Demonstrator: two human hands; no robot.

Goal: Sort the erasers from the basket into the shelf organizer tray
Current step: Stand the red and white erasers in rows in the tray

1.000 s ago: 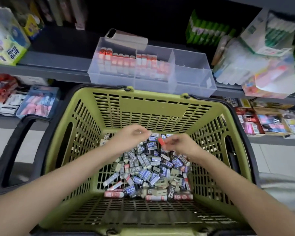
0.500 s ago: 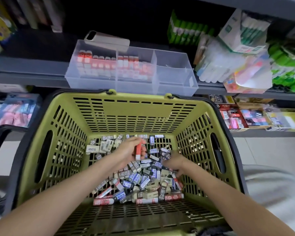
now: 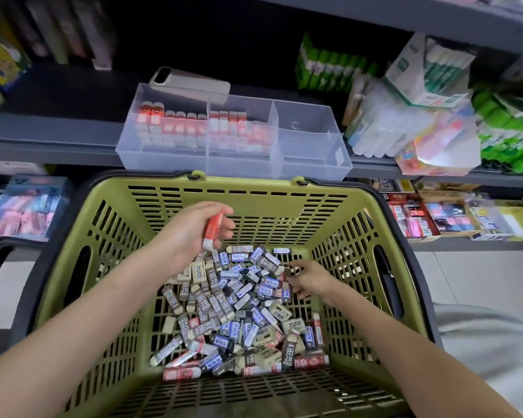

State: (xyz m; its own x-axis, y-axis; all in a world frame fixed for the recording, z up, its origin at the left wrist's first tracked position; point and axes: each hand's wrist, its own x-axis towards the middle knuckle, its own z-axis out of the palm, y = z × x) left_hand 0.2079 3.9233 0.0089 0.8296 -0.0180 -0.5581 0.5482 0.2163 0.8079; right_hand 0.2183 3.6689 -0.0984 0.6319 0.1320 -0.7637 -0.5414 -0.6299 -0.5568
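Note:
A green slotted basket [image 3: 254, 197] holds a pile of several wrapped erasers [image 3: 236, 306], mostly blue, brown and cream, with red ones along the near edge. My left hand [image 3: 191, 233] is raised above the pile and grips a red-and-white eraser [image 3: 212, 229]. My right hand [image 3: 310, 279] reaches down at the pile's right side, its fingers pinching a small dark eraser [image 3: 288, 272]. The clear organizer tray [image 3: 314, 164] stands on the shelf behind the basket. Its left and middle compartments hold rows of red-and-white erasers [image 3: 194, 128]; the right compartments look empty.
A grey phone-like case [image 3: 191, 82] lies across the tray's back-left edge. Green packs [image 3: 329, 64] and clear wrapped goods [image 3: 387, 122] crowd the shelf to the tray's right. A lower shelf [image 3: 453, 221] carries boxed stationery. The basket's black handles [image 3: 387, 285] hang at its sides.
My left hand has lifted out of the pile with the red-and-white eraser, toward the basket's far wall. My right hand has shifted to the pile's right edge and pinched a dark eraser.

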